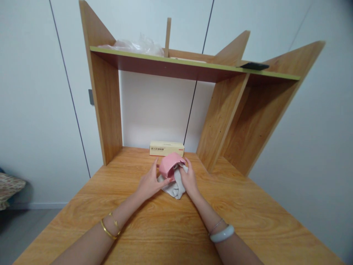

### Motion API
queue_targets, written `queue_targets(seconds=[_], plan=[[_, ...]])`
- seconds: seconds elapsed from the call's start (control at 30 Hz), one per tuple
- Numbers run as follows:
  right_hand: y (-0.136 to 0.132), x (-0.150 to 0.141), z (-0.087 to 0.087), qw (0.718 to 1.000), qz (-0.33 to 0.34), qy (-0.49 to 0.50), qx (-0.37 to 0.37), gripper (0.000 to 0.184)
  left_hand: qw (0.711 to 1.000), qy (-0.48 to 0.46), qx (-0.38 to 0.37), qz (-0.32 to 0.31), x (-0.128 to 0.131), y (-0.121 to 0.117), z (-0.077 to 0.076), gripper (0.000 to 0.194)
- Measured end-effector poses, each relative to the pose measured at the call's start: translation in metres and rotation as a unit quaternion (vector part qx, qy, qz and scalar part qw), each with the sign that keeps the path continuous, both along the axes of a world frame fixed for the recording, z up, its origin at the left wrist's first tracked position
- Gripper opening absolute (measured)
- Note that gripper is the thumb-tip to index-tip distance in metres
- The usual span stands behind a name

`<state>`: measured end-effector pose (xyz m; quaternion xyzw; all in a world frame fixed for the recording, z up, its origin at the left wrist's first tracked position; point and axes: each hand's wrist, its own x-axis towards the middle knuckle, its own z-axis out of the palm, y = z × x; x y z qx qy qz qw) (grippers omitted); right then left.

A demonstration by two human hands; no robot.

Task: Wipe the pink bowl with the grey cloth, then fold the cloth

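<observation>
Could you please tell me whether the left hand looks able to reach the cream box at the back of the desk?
Probably, but only after letting go: the left hand is holding the pink hollow item, in front of the cream box. The box's left end looks unobstructed and nearby.

**Framing a wooden desk (261,213) with a wooden shelf unit (106,106)**

Showing a cream box (166,149) with dark and red printing at the back of the desk, lying long side forward. Bearing a crumpled clear plastic bag (138,46) on the upper board (154,66), just left of a small upright divider (167,36), and a flat dark item (254,66) toward the right. Backing the unit with white panels (33,92) parted by thin dark seams, including a grey fitting (91,97) beside the unit's left side. Displaying patterned fabric (11,186) at the far left, near grey flooring (33,224).
</observation>
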<state>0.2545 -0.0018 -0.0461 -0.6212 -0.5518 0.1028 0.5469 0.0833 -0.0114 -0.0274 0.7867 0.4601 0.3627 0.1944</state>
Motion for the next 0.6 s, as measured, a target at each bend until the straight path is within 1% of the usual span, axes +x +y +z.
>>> queue_targets(seconds=[0.1, 0.17, 0.2, 0.23, 0.3, 0.37, 0.4, 0.43, 0.5, 0.6], plan=[[0.005, -0.004, -0.004, 0.998, 0.055, 0.032, 0.007, 0.043, 0.996, -0.058, 0.010, -0.062, 0.004, 0.000, -0.005, 0.078], [0.005, -0.006, -0.004, 0.997, 0.075, 0.027, -0.003, 0.042, 0.995, -0.064, 0.016, -0.069, 0.004, -0.001, -0.004, 0.072], [0.004, -0.006, -0.003, 0.997, 0.072, 0.013, -0.017, 0.042, 0.997, -0.048, 0.012, -0.055, 0.004, -0.002, -0.003, 0.071], [0.002, -0.006, -0.001, 0.998, 0.059, -0.008, -0.037, 0.043, 0.999, -0.021, 0.005, -0.035, 0.003, -0.003, 0.000, 0.070], [-0.003, -0.005, 0.005, 0.993, 0.013, -0.070, -0.096, 0.048, 0.998, 0.054, -0.005, 0.007, 0.003, -0.006, 0.006, 0.072], [-0.010, -0.004, 0.012, 0.977, -0.048, -0.148, -0.146, 0.054, 0.991, 0.128, 0.006, 0.031, 0.003, -0.010, 0.012, 0.075], [-0.013, -0.004, 0.015, 0.966, -0.075, -0.190, -0.159, 0.056, 0.987, 0.156, 0.015, 0.034, 0.003, -0.012, 0.015, 0.075], [-0.017, -0.005, 0.019, 0.954, -0.096, -0.233, -0.161, 0.058, 0.983, 0.177, 0.024, 0.034, 0.004, -0.014, 0.017, 0.074], [-0.022, -0.006, 0.023, 0.933, -0.123, -0.310, -0.138, 0.061, 0.979, 0.199, 0.031, 0.037, 0.005, -0.017, 0.020, 0.071], [-0.025, -0.006, 0.025, 0.915, -0.123, -0.373, -0.088, 0.066, 0.976, 0.209, 0.033, 0.042, 0.005, -0.019, 0.024, 0.068]])
